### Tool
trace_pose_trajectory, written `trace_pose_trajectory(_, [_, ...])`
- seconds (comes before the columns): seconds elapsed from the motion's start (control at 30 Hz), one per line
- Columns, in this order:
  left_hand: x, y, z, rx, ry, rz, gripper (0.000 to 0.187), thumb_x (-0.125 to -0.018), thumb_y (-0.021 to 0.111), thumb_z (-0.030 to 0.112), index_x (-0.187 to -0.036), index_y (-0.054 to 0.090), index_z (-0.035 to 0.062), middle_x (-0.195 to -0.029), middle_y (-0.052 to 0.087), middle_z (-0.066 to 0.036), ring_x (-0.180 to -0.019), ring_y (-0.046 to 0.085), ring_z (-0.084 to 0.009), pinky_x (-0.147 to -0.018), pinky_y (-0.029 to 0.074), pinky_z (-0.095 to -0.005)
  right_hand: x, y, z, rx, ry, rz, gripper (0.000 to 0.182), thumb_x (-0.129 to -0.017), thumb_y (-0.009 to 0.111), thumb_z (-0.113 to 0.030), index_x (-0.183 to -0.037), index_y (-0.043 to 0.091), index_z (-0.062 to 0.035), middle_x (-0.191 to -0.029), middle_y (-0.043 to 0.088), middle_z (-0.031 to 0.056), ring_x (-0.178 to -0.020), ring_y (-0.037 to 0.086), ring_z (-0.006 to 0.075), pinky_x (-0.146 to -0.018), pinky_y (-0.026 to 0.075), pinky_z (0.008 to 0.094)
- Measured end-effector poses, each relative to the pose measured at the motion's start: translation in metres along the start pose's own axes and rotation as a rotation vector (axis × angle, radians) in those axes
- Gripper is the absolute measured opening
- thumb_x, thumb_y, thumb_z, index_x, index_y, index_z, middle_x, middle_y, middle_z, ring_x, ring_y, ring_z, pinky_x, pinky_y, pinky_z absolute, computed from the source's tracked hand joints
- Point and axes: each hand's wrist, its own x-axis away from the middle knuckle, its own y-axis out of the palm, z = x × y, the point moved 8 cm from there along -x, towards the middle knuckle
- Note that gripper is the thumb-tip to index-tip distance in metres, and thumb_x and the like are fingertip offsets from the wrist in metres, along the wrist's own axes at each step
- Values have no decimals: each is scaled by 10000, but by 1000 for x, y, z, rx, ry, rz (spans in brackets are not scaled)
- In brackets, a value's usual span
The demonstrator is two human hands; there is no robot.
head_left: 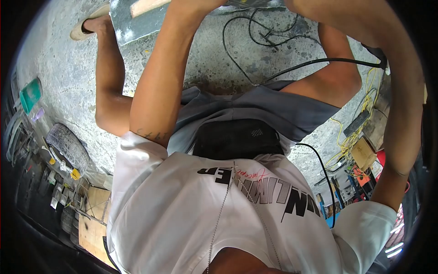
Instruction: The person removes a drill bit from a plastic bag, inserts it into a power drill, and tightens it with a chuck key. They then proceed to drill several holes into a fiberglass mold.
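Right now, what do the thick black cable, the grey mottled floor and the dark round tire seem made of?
Thick black cable: rubber or plastic jacket, smooth with slight sheen. Grey mottled floor: likely bare concrete, matte, blotchy and rough. Dark round tire: dull rubber, judging by its tread.

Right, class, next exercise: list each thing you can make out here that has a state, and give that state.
Yellow cord: tangled.
Thin black cable: loosely looped.
White shirt: worn.
Sandal: on a foot.
Neck chain: hanging over the shirt.
Left hand and right hand: mostly out of frame, grip unclear.
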Motion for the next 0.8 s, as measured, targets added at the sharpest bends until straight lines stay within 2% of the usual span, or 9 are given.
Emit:
trace_pose_trajectory(0.27, [1,-1,4,-8,35,-43,454,-898,556,355,-1067,652,-55,-925,674,-78,-814,589,-122,-751,459,-248,2,-6,1,3,10,13,624,-716,693,9,-1322,553,-40,-1117,658,228,-1058,646,351,-896,497,393])
trace_pose_trajectory(0.43, [1,-6,-5,-87,-16,29,469,-889,560,372,-1073,653,-50,-928,675,-77,-819,592,-125,-762,458,-248,4,-7,1,0,10,21,634,-716,693,12,-1331,550,-43,-1125,657,227,-1066,645,350,-903,496,393])
trace_pose_trajectory(0.67, [0,-8,-9,12,52,-46,482,-886,564,380,-1079,653,-52,-938,681,-84,-840,604,-130,-777,465,-250,6,-1,-4,-5,3,18,649,-716,694,15,-1344,546,-47,-1136,657,227,-1077,643,349,-913,494,392])
trace_pose_trajectory(0.8, [-2,-7,-6,-67,31,-12,487,-889,558,381,-1082,651,-57,-944,680,-88,-846,604,-136,-781,464,-251,5,-1,-5,-6,0,17,657,-715,694,17,-1351,543,-50,-1142,657,226,-1083,642,349,-919,493,391])
